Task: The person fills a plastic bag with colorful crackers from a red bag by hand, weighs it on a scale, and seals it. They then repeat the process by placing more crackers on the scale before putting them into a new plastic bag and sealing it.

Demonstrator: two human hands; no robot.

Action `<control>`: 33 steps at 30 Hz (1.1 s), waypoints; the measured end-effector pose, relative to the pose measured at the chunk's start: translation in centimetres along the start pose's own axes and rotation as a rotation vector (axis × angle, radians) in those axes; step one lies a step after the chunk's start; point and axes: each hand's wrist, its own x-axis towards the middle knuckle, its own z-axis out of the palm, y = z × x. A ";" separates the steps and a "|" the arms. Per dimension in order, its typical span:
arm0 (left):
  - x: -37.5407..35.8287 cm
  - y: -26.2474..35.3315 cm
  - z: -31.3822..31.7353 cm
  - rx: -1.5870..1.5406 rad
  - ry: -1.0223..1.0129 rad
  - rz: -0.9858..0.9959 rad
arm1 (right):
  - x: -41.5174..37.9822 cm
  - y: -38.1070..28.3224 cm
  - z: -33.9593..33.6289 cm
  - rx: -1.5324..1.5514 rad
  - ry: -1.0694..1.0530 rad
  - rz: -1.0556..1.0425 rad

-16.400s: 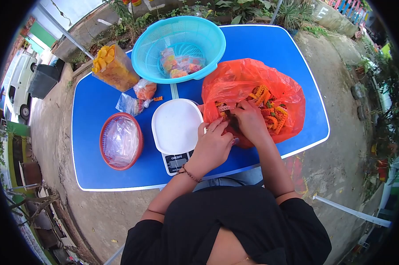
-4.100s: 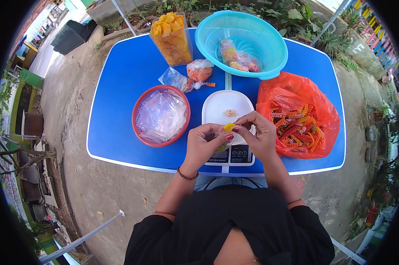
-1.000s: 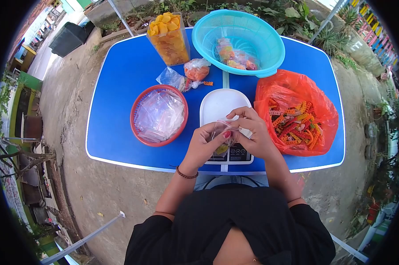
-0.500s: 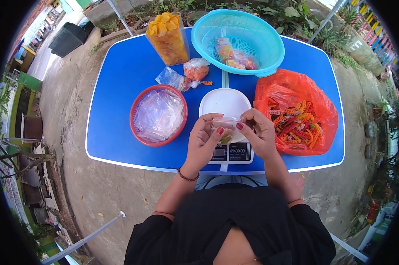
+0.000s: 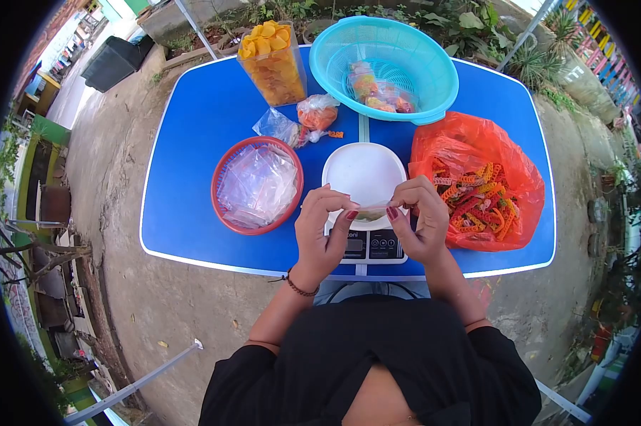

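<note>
Between my two hands is a small clear plastic bag [image 5: 371, 214], held by opposite ends of its edge; something greenish shows faintly inside. My left hand [image 5: 323, 228] pinches the left end between thumb and fingers. At the right end, my right hand [image 5: 424, 221] grips in the same way. Both are just above the near side of a digital scale with a round white plate [image 5: 363, 174], whose display and buttons [image 5: 383, 245] face me. A red basket [image 5: 298, 192] of clear plastic bags [image 5: 256, 181] stands left of my left hand.
A red plastic bag [image 5: 526, 184] of colourful spiral crackers [image 5: 480, 199] lies to the right. Farther back stand a turquoise basket [image 5: 441, 78] with filled packets [image 5: 384, 96] and a clear container of yellow chips [image 5: 274, 67]. Bagged orange snacks [image 5: 317, 113] lie behind the red basket.
The small bag has tipped from showing its face to nearly edge-on, lowering slightly. My fingers stay pinched on its two ends. The things on the table have not moved on it.
</note>
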 end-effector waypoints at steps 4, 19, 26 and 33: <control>0.0 0.4 -0.3 0.064 -0.048 0.010 | -0.3 0.2 0.6 0.009 -0.031 -0.028; 0.2 1.4 0.3 0.158 -0.165 0.073 | -0.2 -0.5 0.1 -0.243 -0.086 -0.168; 0.6 1.6 -0.4 0.122 -0.155 0.010 | -0.2 -0.2 -0.1 -0.207 -0.138 -0.143; 0.3 1.4 -0.3 0.186 -0.227 -0.073 | -0.5 0.4 -0.4 -0.240 -0.178 -0.083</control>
